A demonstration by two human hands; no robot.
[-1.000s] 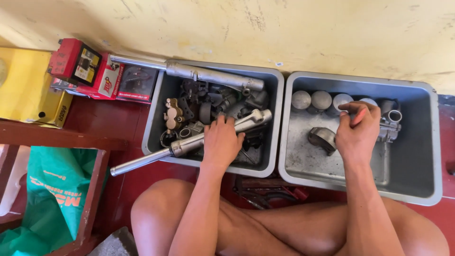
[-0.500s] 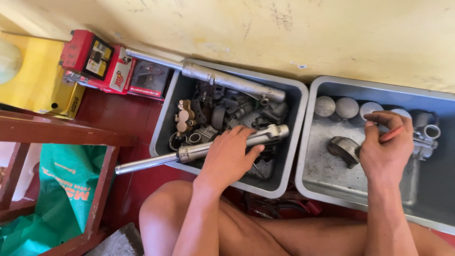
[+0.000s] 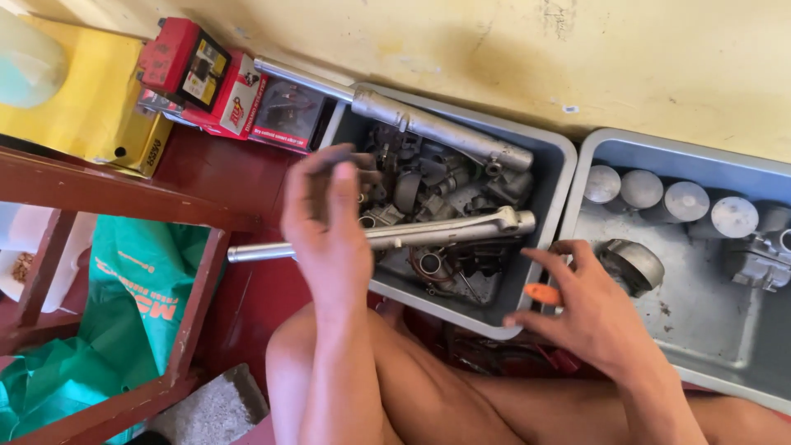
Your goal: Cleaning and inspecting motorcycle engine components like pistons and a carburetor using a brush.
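Left hand (image 3: 329, 227): raised above the near-left corner of the left tub (image 3: 554, 165), back toward the camera. Its fingers (image 3: 346, 161) are bunched at the tips on something small and dark — too blurred to name, so I cannot tell whether it is a real hold.

Right hand (image 3: 589, 309): at the gap between the two tubs, fingers half-curled around a small orange piece (image 3: 544, 292), which is pinched low in the hand with only its end showing.

Orange piece: short, rounded, bright orange — perhaps a tool handle; the rest is hidden by the hand.

Left tub: grey plastic, packed with dark, greasy metal parts (image 3: 428, 189). Two long tubes do not fit inside, so they bridge the rim — one fork tube (image 3: 428, 128) along the far edge, one rod (image 3: 387, 239) slantwise with its thin end sticking out over the red floor (image 3: 222, 173).

Right tub (image 3: 659, 152): grey, with round silver pistons (image 3: 663, 198) lined against the far wall and a ring-shaped part (image 3: 630, 264) lying loose just beside the right hand.

Surroundings: red and yellow boxes (image 3: 206, 74) against the wall, a green bag (image 3: 99, 330) under a wooden frame (image 3: 107, 194), bare knees in front.
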